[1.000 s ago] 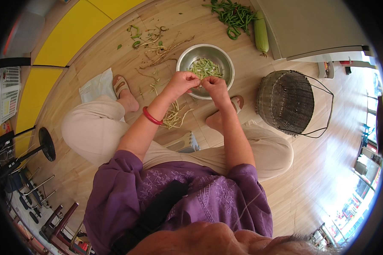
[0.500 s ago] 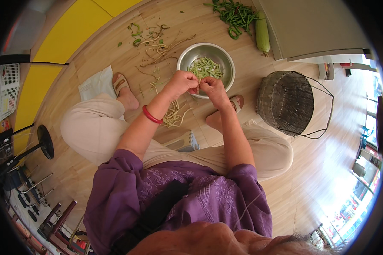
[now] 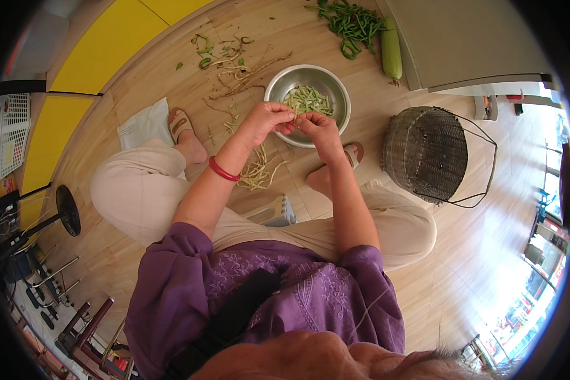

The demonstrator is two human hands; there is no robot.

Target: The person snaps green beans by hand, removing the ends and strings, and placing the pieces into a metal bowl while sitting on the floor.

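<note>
Left hand and right hand meet over the near side of the steel bowl; fingertips overlap, so their grip cannot be told; green bean pieces lie inside, partly hidden.

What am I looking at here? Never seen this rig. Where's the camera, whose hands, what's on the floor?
There's no robot: these are a person's bare left hand and right hand. All the pictures come from one fisheye camera worn on the head and looking down, so straight edges bend near the rim.

The hands meet over the near side of a metal bowl holding cut green bean pieces. Their fingers are drawn together, but anything between them is too small to identify.

On the floor nearby lie uncut long beans, green chili peppers, a long green gourd and a dark wicker basket with a handle.
</note>
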